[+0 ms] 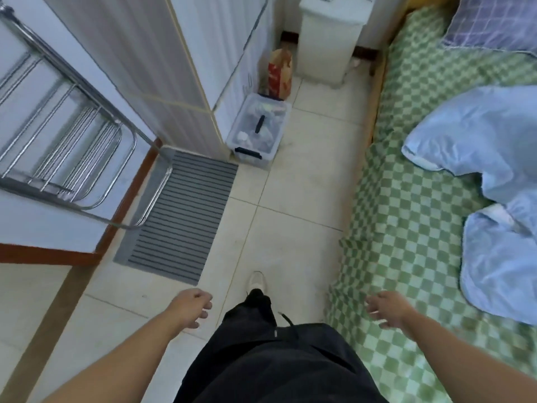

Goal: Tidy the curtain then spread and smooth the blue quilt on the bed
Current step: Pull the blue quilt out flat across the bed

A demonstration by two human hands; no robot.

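The light blue quilt (491,181) lies crumpled in a heap on the right side of the bed, on a green checked sheet (406,199). A purple checked pillow (494,21) sits at the far end of the bed. My left hand (191,308) hangs over the tiled floor with fingers loosely curled, holding nothing. My right hand (388,311) hovers above the near edge of the bed, fingers apart and empty, well short of the quilt. No curtain is in view.
A tiled aisle (290,213) runs between the bed and a white cabinet (174,68). Along it stand a clear plastic box (258,132), a paper bag (280,74) and a white bin (331,39). A grey striped mat (183,222) and a metal rack (66,135) are at left.
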